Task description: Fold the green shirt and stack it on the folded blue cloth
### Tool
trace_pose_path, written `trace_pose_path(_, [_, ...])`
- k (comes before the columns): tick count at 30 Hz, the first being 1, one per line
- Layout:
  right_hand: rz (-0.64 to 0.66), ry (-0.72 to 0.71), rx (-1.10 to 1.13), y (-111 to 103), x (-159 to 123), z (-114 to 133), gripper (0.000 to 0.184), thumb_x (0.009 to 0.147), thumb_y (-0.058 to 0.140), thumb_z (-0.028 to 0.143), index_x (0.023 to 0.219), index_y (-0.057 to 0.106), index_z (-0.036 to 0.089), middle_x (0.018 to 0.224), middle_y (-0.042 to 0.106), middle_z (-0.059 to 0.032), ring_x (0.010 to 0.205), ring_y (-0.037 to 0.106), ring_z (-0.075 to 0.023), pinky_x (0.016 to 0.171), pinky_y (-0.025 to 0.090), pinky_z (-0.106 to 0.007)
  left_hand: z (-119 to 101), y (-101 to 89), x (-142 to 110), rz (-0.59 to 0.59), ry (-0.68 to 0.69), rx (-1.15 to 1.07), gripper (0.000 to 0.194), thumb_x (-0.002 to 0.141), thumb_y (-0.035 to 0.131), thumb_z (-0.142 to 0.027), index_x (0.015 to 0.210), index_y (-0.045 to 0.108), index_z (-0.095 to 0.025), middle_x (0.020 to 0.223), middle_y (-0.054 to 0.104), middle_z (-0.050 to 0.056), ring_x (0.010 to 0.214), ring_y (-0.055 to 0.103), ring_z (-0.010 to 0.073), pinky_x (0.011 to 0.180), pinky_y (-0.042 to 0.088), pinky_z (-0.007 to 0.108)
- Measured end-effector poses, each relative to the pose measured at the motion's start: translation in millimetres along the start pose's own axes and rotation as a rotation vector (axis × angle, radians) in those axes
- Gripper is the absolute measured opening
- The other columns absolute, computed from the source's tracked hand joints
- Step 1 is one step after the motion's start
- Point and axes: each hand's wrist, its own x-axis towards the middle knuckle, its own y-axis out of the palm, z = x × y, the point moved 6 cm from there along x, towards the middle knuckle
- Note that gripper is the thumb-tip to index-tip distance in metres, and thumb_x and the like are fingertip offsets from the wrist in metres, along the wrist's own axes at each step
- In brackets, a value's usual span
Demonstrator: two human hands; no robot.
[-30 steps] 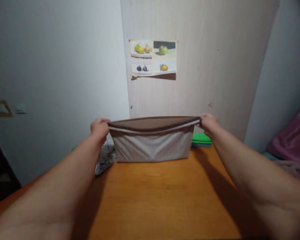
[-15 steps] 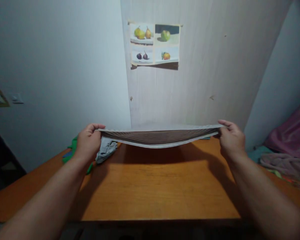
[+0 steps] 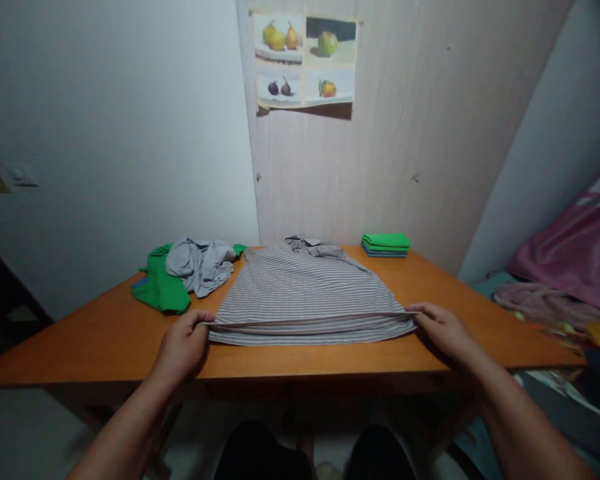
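Note:
A striped grey-and-white shirt [image 3: 305, 283] lies spread on the wooden table, its collar toward the wall and its hem toward me. My left hand [image 3: 185, 340] pinches the hem at its left corner. At the right corner, my right hand [image 3: 437, 327] is closed on the hem in the same way. Between the two hands the upper layer of the hem is raised a little, so a narrow gap shows above the lower layer.
On the table's left lie a crumpled grey garment [image 3: 200, 263] and a green garment [image 3: 163, 283]. A folded stack of green and blue cloth [image 3: 386, 245] sits at the back right. Beyond the right edge are pink fabric [image 3: 570, 247] and other cloths. Fruit pictures [image 3: 305, 60] hang on the wall.
Both hands have come down and nearer with the hem. The shirt, held up in the air before, now lies on the table, and the folded stack has come into sight.

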Motion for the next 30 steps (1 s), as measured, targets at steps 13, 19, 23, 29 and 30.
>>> trace_pose_path(13, [0.247, 0.266, 0.353, -14.5, -49.6, 22.6, 0.027, 0.078, 0.063, 0.047, 0.086, 0.058, 0.022, 0.054, 0.050, 0.0060, 0.043, 0.042, -0.0096, 0.043, 0.029, -0.022, -16.2, -50.2, -32.2, -0.220, 0.044, -0.082, 0.026, 0.078, 0.048, -0.036, 0.088, 0.069, -0.023, 0.098, 0.074, 0.005, 0.095, 0.067, 0.0285, 0.086, 0.051, 0.035])
trace_pose_path(19, [0.474, 0.189, 0.357, 2.9, -12.6, 52.8, 0.024, 0.074, 0.065, 0.041, 0.082, 0.062, 0.019, 0.068, 0.067, -0.0037, 0.065, 0.064, -0.0184, 0.066, 0.050, -0.031, -17.8, -19.7, -0.9, 0.054, -0.033, -0.258, 0.020, 0.071, 0.053, -0.039, 0.075, 0.063, -0.022, 0.061, 0.064, 0.000, 0.061, 0.059, 0.0207, 0.054, 0.044, 0.027])
trace_pose_path(23, [0.260, 0.245, 0.326, 8.9, 72.1, 86.8, 0.015, 0.063, 0.067, 0.028, 0.073, 0.059, 0.019, 0.057, 0.060, 0.0000, 0.052, 0.055, -0.0138, 0.052, 0.043, -0.024, -62.2, -16.9, 61.2, -0.038, -0.087, -0.374, 0.008, 0.059, 0.054, -0.028, 0.063, 0.055, -0.021, 0.049, 0.052, -0.001, 0.048, 0.048, 0.0159, 0.046, 0.035, 0.024])
trace_pose_path(29, [-0.580, -0.214, 0.635, -65.1, 124.4, 157.4, 0.020, 0.069, 0.061, 0.024, 0.089, 0.062, 0.022, 0.075, 0.066, 0.0024, 0.067, 0.065, -0.0121, 0.060, 0.050, -0.021, -143.4, -91.3, 117.2, -0.509, 0.118, -0.479, 0.030, 0.062, 0.051, -0.023, 0.086, 0.067, -0.017, 0.058, 0.049, -0.004, 0.047, 0.037, 0.0110, 0.043, 0.024, 0.022])
trace_pose_path(30, [-0.598, -0.240, 0.644, -70.5, 118.9, 156.6, 0.022, 0.069, 0.061, 0.025, 0.091, 0.063, 0.022, 0.078, 0.067, 0.0021, 0.070, 0.066, -0.0125, 0.061, 0.051, -0.021, -146.1, -96.0, 113.3, -0.527, 0.143, -0.477, 0.031, 0.062, 0.051, -0.023, 0.087, 0.069, -0.017, 0.057, 0.049, -0.004, 0.045, 0.034, 0.0106, 0.042, 0.022, 0.022])
